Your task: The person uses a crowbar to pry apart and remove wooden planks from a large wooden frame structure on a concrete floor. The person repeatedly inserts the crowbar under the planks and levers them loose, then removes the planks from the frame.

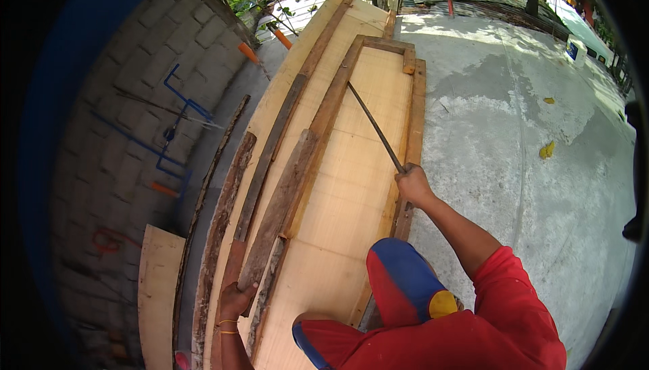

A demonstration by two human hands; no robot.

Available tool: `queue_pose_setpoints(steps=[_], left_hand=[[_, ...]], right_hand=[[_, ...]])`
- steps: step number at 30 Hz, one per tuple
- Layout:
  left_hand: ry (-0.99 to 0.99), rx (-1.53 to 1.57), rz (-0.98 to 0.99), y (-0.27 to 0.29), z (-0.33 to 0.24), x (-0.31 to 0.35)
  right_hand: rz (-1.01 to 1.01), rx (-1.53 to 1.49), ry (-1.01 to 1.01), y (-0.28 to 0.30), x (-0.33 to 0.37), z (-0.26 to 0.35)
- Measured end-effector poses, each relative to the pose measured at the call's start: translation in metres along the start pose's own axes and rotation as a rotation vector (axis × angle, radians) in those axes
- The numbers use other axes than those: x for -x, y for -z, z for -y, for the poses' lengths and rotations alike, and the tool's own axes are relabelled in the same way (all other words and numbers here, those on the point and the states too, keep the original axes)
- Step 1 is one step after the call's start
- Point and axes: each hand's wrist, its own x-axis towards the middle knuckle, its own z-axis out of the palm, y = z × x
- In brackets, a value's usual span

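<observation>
My right hand (414, 186) is closed around the near end of a long dark metal bar (376, 127), which looks like a pry bar. The bar's far tip meets the inner edge of a long timber batten (336, 94). Lower left, my left hand (236, 300) grips the near end of a rough, weathered plank (282, 194). That plank lies slanted alongside the batten, its far end against it. Beneath them is a pale plywood sheet (345, 191) with a frame of wooden strips. My knees rest over its near part.
More rough boards (226, 201) lie left of the plank. A smaller plywood piece (159, 289) leans near the block wall (135, 106), which carries blue pipes (177, 110). Orange pipe stubs (249, 53) stand beyond. Grey concrete floor (480, 160) extends right, with a white container (576, 51) far off.
</observation>
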Motion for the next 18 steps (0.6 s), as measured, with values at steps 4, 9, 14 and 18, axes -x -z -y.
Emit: queue_pose_setpoints(steps=[4,9,14,18], left_hand=[[-0.022,-0.037,-0.020,0.020,-0.005,0.007],[-0.083,-0.087,-0.066,0.031,-0.012,0.022],[-0.104,0.003,-0.053,0.022,-0.016,0.022],[-0.068,-0.057,-0.053,0.021,-0.016,0.013]], right_hand=[[0.023,0.098,0.019,0.081,-0.028,0.118],[0.083,0.260,0.100,0.171,-0.094,0.226],[-0.064,0.271,0.037,0.127,-0.041,0.095],[-0.047,0.012,-0.093,0.087,0.025,-0.045]])
